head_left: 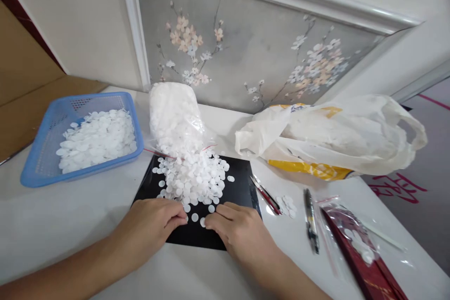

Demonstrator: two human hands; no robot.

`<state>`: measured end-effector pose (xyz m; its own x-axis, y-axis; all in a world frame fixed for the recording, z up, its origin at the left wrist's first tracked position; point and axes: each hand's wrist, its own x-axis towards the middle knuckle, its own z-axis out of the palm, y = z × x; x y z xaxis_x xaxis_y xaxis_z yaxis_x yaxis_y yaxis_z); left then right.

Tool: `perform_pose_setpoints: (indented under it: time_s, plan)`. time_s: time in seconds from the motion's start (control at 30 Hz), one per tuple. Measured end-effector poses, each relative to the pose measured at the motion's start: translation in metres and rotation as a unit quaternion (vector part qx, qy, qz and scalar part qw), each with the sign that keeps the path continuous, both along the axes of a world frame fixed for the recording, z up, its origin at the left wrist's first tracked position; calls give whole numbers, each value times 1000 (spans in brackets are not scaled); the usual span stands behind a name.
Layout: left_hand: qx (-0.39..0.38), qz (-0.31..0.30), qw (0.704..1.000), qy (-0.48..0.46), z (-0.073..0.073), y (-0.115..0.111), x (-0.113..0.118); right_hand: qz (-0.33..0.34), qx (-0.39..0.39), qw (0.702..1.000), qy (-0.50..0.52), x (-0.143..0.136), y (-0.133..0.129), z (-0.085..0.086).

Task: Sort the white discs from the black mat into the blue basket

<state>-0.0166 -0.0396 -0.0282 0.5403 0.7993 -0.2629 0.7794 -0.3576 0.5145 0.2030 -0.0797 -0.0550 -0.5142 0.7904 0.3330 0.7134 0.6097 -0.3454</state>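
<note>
A heap of small, thin white discs [197, 180] spills from a clear zip bag [176, 115] onto a black sheet [241, 178]. At the near side of the heap, my left hand [153, 225] has its thumb and forefinger pinched together, with a sliver of white at the tips. My right hand [242, 229] is closed too, its curled fingertips at the edge of a single white disc [203, 222]. Between the two hands another loose disc [195, 217] lies flat on the black surface. My palms and some fingers are hidden.
On the left stands a blue plastic basket [30, 168] holding many discs. A white and yellow carrier bag [326, 140] lies at the back right. Tweezers [266, 195], a small disc pile [286, 206], a pen [311, 220] and a dark red packet [369, 262] are at right.
</note>
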Motion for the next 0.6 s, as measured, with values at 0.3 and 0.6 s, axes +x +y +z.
perform_pose_setpoints:
  time_s: [0.3, 0.6]
  plan:
    - [-10, 62, 997, -39, -1, -1, 3, -51, -221, 969, 100, 5, 4, 4]
    - [-228, 199, 916, -264, 11, 6, 4, -160, -339, 905, 200, 0, 3, 22]
